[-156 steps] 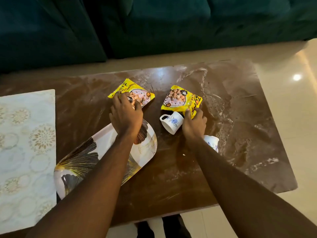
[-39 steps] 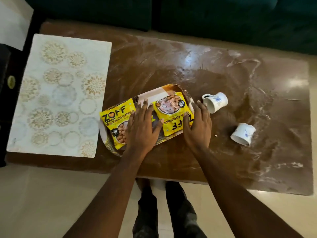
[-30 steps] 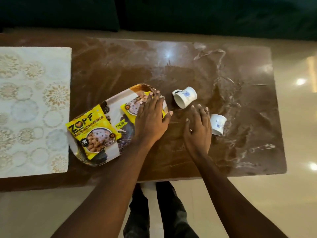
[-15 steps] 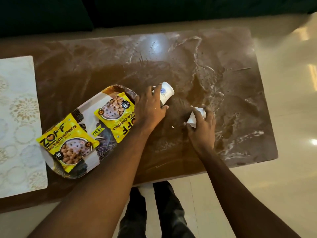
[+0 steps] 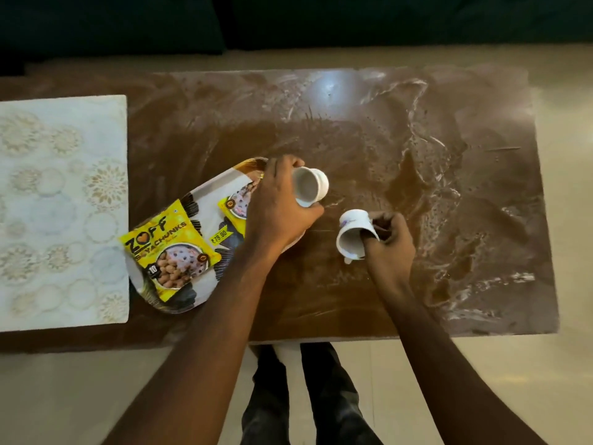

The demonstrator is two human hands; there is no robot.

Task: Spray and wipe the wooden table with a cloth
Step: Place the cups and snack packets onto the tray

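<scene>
The brown wooden table (image 5: 369,130) fills the view, with white smears and streaks across its right half. My left hand (image 5: 277,205) grips a white cup (image 5: 309,186), held tilted just above the table beside the tray's right end. A little to the right, my right hand (image 5: 390,240) holds a second white cup (image 5: 353,234) with a blue print, tipped on its side above the table. No cloth or spray bottle is in view.
An oval patterned tray (image 5: 205,203) lies left of centre with two yellow snack packets (image 5: 170,252) on it. A pale patterned mat (image 5: 61,213) covers the table's left end. A dark sofa (image 5: 288,20) stands beyond the table. My legs (image 5: 305,396) are at the near edge.
Both packets were placed on the tray. My hands then reached the two cups lying on the table, took hold of them and lifted them.
</scene>
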